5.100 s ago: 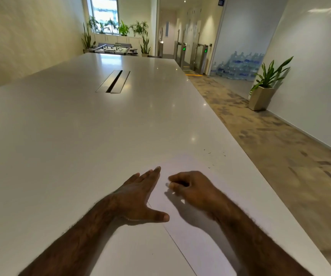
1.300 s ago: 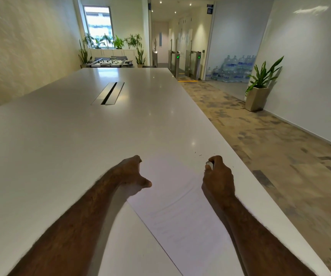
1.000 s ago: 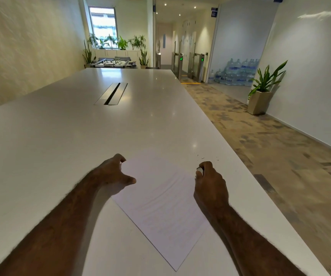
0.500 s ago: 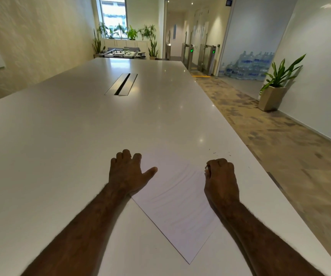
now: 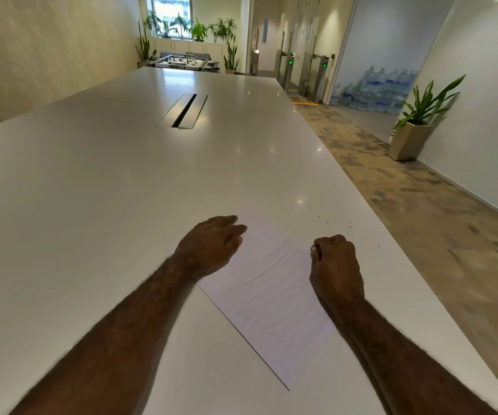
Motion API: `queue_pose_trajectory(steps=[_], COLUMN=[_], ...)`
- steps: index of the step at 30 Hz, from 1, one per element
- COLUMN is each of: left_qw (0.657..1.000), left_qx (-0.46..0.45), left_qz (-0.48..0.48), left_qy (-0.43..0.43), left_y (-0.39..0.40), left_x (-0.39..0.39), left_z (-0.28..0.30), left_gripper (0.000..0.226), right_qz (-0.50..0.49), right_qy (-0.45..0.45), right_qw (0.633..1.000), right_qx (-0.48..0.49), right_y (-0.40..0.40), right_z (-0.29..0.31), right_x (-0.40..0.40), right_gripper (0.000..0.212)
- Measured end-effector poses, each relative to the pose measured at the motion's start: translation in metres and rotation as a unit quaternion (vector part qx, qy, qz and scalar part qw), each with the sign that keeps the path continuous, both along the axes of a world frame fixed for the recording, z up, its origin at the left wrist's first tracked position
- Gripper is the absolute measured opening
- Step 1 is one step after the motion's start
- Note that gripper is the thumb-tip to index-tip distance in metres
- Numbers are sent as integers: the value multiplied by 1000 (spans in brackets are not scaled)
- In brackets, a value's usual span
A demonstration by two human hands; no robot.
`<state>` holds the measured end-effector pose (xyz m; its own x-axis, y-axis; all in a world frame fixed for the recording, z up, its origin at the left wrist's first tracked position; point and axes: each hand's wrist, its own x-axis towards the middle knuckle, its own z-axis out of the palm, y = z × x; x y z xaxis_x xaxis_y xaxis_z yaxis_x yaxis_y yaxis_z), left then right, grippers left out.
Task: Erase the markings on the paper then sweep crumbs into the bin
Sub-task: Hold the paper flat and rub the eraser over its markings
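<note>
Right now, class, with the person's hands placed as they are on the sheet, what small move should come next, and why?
Probably a short rubbing stroke with the right hand, drawn toward the sheet's middle. It pinches a small white eraser at the right edge of the paper, where faint lines remain, while the left hand rests on the far left corner, steadying it. Crumbs lie on the table beyond; no bin is in view.

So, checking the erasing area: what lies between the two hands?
In the head view, only the sheet of paper with faint markings lies between the left hand and right hand.

L hand (image 5: 212,247) lifted, fingers now over paper (image 5: 274,301) edge.
</note>
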<state>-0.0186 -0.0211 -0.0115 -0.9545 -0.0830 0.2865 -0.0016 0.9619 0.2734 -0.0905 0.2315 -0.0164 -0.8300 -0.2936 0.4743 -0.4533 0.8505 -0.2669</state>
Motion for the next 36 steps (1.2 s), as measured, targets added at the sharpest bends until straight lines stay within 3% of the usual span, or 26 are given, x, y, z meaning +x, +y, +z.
queue_pose_trajectory(steps=[4, 7, 12, 17, 21, 25, 29, 33, 36], left_qw=[998, 995, 991, 990, 988, 990, 988, 990, 988], left_qx=[5, -8, -10, -28, -24, -33, -28, -29, -28], left_qz=[-2, -18, -24, -21, -31, -27, -27, -27, -28], left_qy=[-63, -96, -133, -134, -152, -134, -146, -136, -149], left_y=[-2, -1, -3, -4, -6, -4, -6, -4, -6], left_x=[-1, -1, -3, -4, -5, -5, -5, -4, -5], left_z=[-2, 0, 1, -2, -2, -3, -4, -3, -2], left_gripper=[43, 46, 52, 52, 54, 54, 52, 53, 53], right_qz=[21, 106, 284, 153, 304, 202, 341, 237, 311], right_qy=[41, -25, -136, -92, -131, -119, -170, -112, -155], right_qw=[997, 994, 949, 984, 943, 972, 923, 965, 938], right_qx=[68, 26, -4, 10, 34, -3, 54, 3, -6], right_y=[-10, -34, -73, -63, -81, -76, -88, -86, -91], right_z=[11, 22, 22, 29, 22, 29, 33, 32, 35], right_x=[13, 35, 85, 39, 92, 51, 92, 63, 91], right_gripper=[22, 4, 19, 20, 24, 23, 24, 19, 19])
